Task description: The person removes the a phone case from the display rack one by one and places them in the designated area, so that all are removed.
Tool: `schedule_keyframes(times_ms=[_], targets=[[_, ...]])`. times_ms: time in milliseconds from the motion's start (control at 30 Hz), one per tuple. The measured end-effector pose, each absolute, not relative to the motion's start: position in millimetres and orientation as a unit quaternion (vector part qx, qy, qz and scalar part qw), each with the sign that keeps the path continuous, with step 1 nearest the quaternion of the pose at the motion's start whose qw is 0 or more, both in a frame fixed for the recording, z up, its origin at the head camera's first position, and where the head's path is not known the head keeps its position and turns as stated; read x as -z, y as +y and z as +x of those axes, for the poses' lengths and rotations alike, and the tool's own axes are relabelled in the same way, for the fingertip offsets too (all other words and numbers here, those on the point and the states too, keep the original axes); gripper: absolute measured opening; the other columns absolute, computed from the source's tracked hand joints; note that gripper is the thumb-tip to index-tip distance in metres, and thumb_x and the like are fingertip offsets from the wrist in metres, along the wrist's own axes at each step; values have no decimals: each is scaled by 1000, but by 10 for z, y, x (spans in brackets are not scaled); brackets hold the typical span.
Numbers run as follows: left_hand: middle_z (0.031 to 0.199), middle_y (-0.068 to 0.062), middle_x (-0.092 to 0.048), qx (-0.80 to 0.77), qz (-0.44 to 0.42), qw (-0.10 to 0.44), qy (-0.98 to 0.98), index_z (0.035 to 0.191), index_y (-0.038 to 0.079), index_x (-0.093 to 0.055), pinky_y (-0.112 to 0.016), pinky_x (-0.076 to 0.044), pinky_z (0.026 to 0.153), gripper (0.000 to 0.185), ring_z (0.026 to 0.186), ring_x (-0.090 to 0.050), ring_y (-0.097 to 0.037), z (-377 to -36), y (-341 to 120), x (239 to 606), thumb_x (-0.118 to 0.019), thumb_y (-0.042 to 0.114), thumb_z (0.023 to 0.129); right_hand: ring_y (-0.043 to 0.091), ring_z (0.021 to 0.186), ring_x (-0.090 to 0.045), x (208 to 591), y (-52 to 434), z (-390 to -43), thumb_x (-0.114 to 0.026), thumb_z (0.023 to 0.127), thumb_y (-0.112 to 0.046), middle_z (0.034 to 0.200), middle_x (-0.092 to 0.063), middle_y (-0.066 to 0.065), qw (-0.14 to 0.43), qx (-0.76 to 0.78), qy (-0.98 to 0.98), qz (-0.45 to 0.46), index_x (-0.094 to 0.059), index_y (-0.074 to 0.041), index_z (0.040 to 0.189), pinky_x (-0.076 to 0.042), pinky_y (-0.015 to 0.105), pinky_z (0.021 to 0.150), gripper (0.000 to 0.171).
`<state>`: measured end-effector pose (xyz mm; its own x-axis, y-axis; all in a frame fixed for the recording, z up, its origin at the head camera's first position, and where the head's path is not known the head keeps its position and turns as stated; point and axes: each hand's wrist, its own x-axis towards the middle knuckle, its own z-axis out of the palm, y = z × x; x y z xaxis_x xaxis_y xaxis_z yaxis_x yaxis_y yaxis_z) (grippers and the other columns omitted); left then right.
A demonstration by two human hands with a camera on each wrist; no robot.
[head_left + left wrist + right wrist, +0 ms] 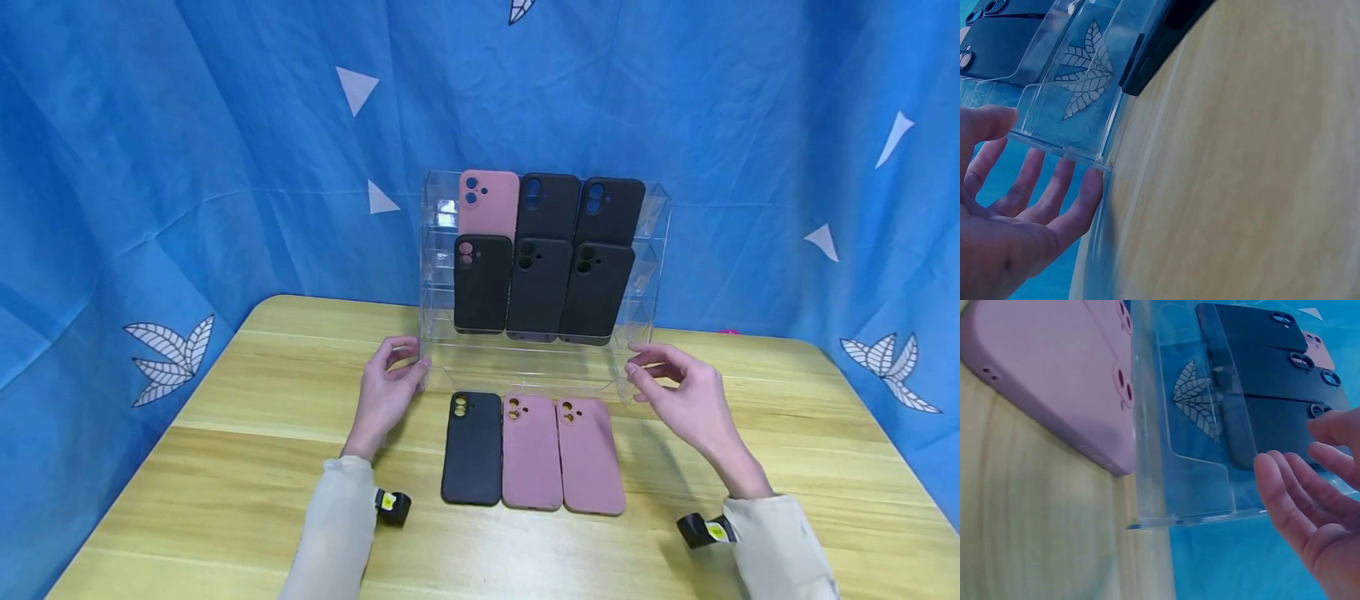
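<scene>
A clear acrylic display rack with stepped tiers stands on the table. In its upper tiers lean one pink phone case and several black phone cases, in two overlapping rows of three. My left hand is at the rack's lower left side, fingertips against the side wall and thumb by the front corner. On the opposite side my right hand has its loosely bent fingers right at the wall. Before the rack lie a black phone case and two pink phone cases side by side, camera holes toward the rack.
The light wooden table has rounded far corners. Close behind it hangs a blue curtain printed with leaves and white triangles. A black wrist camera is strapped at the left sleeve, another wrist camera at the right.
</scene>
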<state>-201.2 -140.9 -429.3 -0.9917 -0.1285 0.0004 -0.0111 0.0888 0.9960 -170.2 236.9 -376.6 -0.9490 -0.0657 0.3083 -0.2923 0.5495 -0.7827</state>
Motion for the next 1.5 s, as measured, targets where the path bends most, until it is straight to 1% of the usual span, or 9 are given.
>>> schedule_keyframes(times_ms=[167,233,367,533,767,833,1000,1333,1500], targets=[[133,-14,-61,674,46,45,-736,129,11,-59,-34,-61,80,34,114,-67,-32,-2012,-1407,4291,-68,8,96,-4,82,-69,3706,2363,-1766,-68,97,-10,98,-70,-11,148,-474,-862,100,-68,-2,126,-63,26,68,30],[133,-14,-61,674,46,46,-736,129,11,-59,-34,-61,80,34,114,-67,-32,-2013,-1407,4291,-68,8,96,-4,83,-69,3692,2360,-1796,-68,97,-10,97,-68,-17,157,-479,-857,102,-68,-2,126,-63,25,69,30],[133,-15,-61,674,45,46,-736,129,11,-59,-33,-62,79,35,114,-67,-33,-2015,-1408,4292,-68,8,96,-5,83,-69,3666,2351,-1844,-69,97,-12,99,-69,-18,175,-472,-858,102,-68,-3,126,-61,19,69,31],[132,-15,-61,674,44,47,-736,129,11,-59,-32,-62,77,34,114,-68,-33,-2014,-1410,4292,-68,7,96,-3,85,-69,3613,2341,-1892,-69,98,-15,104,-71,-10,190,-477,-853,100,-67,-5,128,-60,15,71,32],[132,-14,-61,670,47,49,-739,128,10,-59,-31,-61,76,34,114,-68,-33,-2012,-1409,4292,-68,8,96,-8,86,-68,3534,2312,-1985,-70,97,-14,105,-69,-22,221,-484,-841,100,-67,-7,129,-57,10,72,33],[132,-14,-61,669,48,49,-740,129,11,-59,-31,-61,77,34,114,-68,-32,-2012,-1408,4292,-68,8,96,-9,88,-67,3513,2303,-2020,-71,96,-14,108,-71,-15,231,-480,-841,101,-67,-6,131,-56,8,74,35],[132,-13,-61,670,49,47,-739,129,11,-59,-32,-61,78,35,114,-68,-32,-2016,-1405,4296,-68,8,96,-12,93,-65,3462,2279,-2090,-72,96,-15,119,-72,15,246,-470,-842,101,-66,-11,134,-52,4,77,39],[132,-13,-61,668,51,48,-741,129,11,-59,-31,-61,78,35,114,-67,-31,-2020,-1411,4289,-68,8,96,-13,95,-65,3372,2239,-2229,-72,95,-12,121,-71,19,264,-481,-829,103,-65,-9,135,-52,4,84,41],[132,-13,-61,670,48,46,-739,130,11,-59,-35,-62,81,35,115,-67,-32,-2013,-1413,4285,-68,8,96,-15,93,-64,3346,2192,-2274,-71,95,-11,122,-71,20,273,-486,-824,105,-64,-8,136,-52,4,82,41]])
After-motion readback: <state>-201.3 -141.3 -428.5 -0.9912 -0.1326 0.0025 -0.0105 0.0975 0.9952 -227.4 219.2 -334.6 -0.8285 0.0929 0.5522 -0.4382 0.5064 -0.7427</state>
